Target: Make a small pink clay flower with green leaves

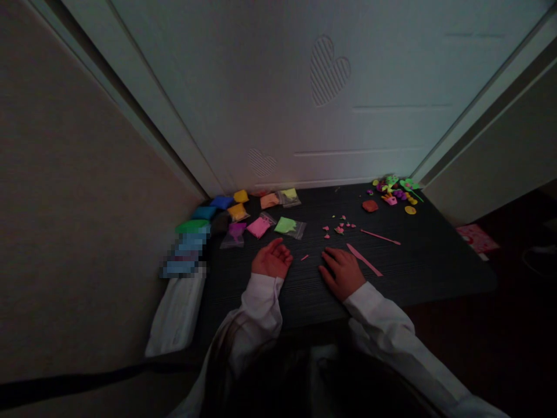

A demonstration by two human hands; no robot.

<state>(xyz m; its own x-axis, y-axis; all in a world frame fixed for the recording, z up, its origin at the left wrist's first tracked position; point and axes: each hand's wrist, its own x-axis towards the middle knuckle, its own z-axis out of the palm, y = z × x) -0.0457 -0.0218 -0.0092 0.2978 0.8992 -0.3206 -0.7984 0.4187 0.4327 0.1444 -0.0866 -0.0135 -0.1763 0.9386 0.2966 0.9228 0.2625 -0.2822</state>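
Note:
My left hand (272,260) rests palm up on the dark table, its fingers loosely curled and apart with nothing visible in them. Palm down, my right hand (343,273) lies on the tabletop with its fingers spread. Between the two hands is a small pink strip of clay (304,257). A pink plastic clay knife (364,260) lies just right of my right hand, and a thin pink modelling stick (380,237) is farther out. Beyond my right fingertips sit several tiny pink clay pieces (340,230), some with bits of green.
Bags of coloured clay line the back left, among them a pink bag (260,226) and a light green bag (287,226). A white packet (176,313) is at the left edge. Small coloured clay figures (394,191) and a red lump (370,206) stand back right, before a white door (278,87).

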